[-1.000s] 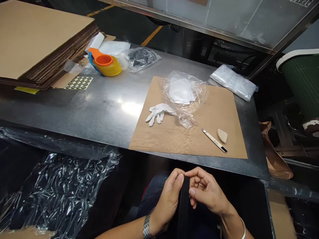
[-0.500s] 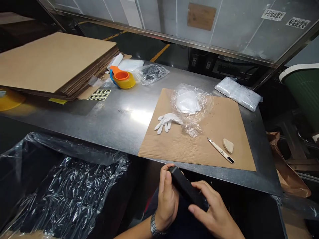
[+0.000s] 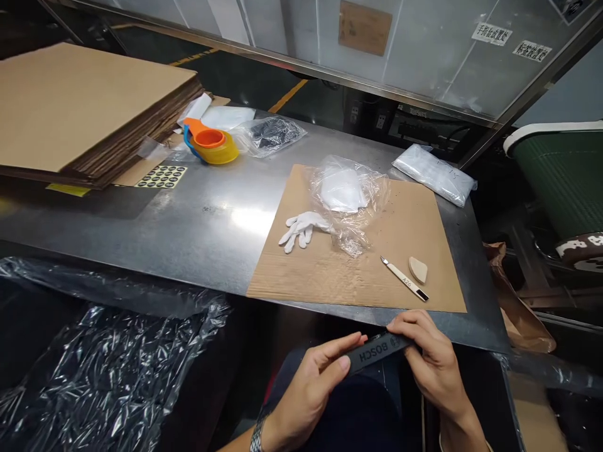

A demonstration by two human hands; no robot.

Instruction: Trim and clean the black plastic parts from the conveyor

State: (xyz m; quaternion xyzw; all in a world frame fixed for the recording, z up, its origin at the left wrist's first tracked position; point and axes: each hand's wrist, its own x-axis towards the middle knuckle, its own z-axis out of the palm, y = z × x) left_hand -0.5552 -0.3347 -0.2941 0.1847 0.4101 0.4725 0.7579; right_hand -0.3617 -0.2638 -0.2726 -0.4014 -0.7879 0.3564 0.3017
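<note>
At the bottom centre of the frame, just below the near edge of the steel table (image 3: 188,232), both hands hold a slim black bar (image 3: 377,353) printed with BOSCH in pale letters. The left hand (image 3: 311,392) props the bar's lower left end with its fingers stretched nearly straight, thumb lying along the side; the right hand (image 3: 431,358) curls over the upper right end, fingers bent round it. Held this way, level and lettering up, the bar seems turned for reading or checking. It looks matte, hard and straight-edged, probably plastic or rubber.

On the table a flat sheet of corrugated cardboard (image 3: 330,276) serves as a work mat, likely to spare the metal from cuts. On it lie a limp white cloth glove (image 3: 301,227), a crumpled clear plastic bag (image 3: 351,201) with something white inside, a thin craft knife (image 3: 405,280) with a pale handle, and a smooth tan wedge (image 3: 418,269) just beside it.

In the upper left a thick stack of brown boards (image 3: 85,107) lies flat; near it are an orange and yellow tape roll (image 3: 210,143) and a sticker sheet (image 3: 161,177) of dark round dots. Glossy black wrinkled film (image 3: 103,370) fills the lower left.
</note>
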